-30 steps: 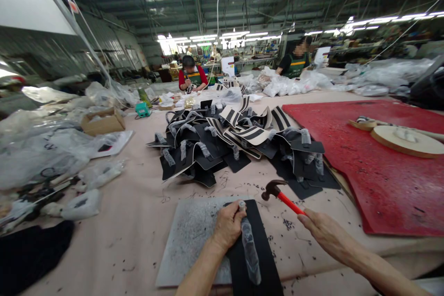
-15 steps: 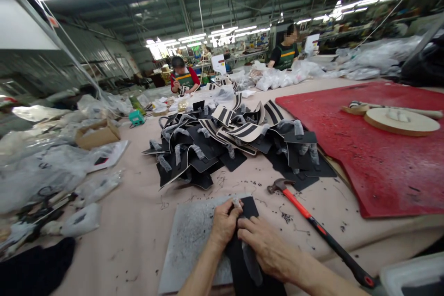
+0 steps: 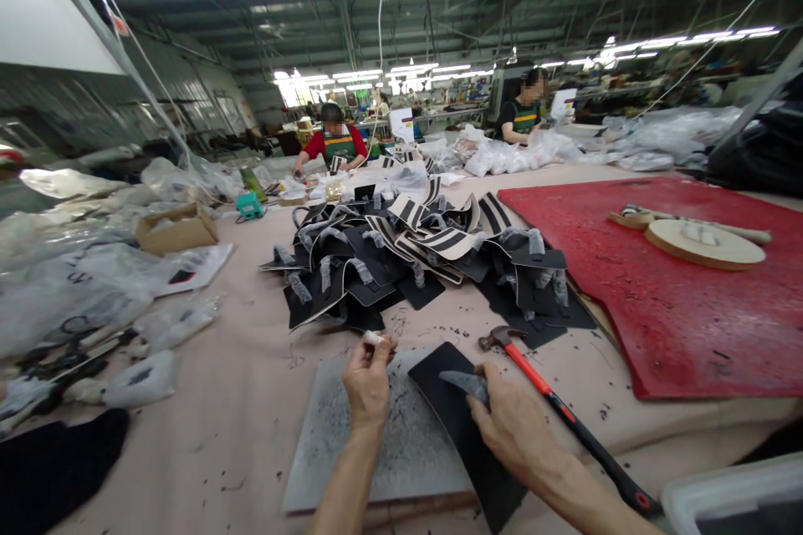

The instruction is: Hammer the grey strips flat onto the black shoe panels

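Observation:
My left hand (image 3: 367,380) is raised over a grey pitted slab (image 3: 382,435), its fingers closed round a small metal punch whose pale tip (image 3: 375,338) sticks out. My right hand (image 3: 511,426) grips a black shoe-upper piece (image 3: 461,418) with a clear plastic strip on it, lifted off the slab's right side. A hammer (image 3: 552,410) with a red and black handle lies on the table just right of that hand. Beyond the slab sits a heap of black and striped upper pieces (image 3: 414,259).
A red cutting mat (image 3: 665,309) with a round wooden disc (image 3: 703,242) covers the right. Plastic bags (image 3: 75,284) and a cardboard box (image 3: 172,227) fill the left. Two other people work at the far end. A white bin edge (image 3: 733,497) shows bottom right.
My right hand set the hammer down on the table, then took the black piece. My left hand lifted the punch off the piece and moved left; the piece shifted right.

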Available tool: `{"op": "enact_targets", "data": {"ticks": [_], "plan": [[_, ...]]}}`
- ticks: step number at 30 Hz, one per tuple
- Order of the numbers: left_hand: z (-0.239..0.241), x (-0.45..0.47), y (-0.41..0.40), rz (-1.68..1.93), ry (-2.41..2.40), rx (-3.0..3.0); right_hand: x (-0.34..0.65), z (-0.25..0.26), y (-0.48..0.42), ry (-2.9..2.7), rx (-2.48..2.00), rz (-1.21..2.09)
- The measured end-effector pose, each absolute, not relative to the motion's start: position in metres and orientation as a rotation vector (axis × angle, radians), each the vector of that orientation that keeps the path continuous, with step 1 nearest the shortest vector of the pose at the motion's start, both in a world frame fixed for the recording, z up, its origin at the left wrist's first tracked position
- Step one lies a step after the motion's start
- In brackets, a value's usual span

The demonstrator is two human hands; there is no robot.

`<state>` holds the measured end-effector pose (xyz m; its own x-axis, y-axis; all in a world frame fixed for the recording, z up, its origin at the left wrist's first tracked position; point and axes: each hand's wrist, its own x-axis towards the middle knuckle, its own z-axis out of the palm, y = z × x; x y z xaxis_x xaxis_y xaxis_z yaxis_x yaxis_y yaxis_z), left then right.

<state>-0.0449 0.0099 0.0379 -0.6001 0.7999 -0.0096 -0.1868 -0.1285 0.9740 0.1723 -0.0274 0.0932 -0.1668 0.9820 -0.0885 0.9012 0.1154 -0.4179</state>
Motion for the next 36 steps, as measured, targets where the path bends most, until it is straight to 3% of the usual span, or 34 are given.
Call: {"op": "enact_targets", "data": {"ticks": [13,21,36], "plan": [[0.003,-0.011,0.004,1.415,1.314,1.021,0.13,0.064,-0.058,-2.043,-1.79,0.958],[0.006,-0.013,0.002,1.349,1.274,1.033,0.118,0.04,-0.067,-2.224,-1.81,0.847],[0.001,-0.01,0.001,1.264,1.345,1.203,0.123,0.038,-0.066,-2.187,-1.747,0.894]]}}
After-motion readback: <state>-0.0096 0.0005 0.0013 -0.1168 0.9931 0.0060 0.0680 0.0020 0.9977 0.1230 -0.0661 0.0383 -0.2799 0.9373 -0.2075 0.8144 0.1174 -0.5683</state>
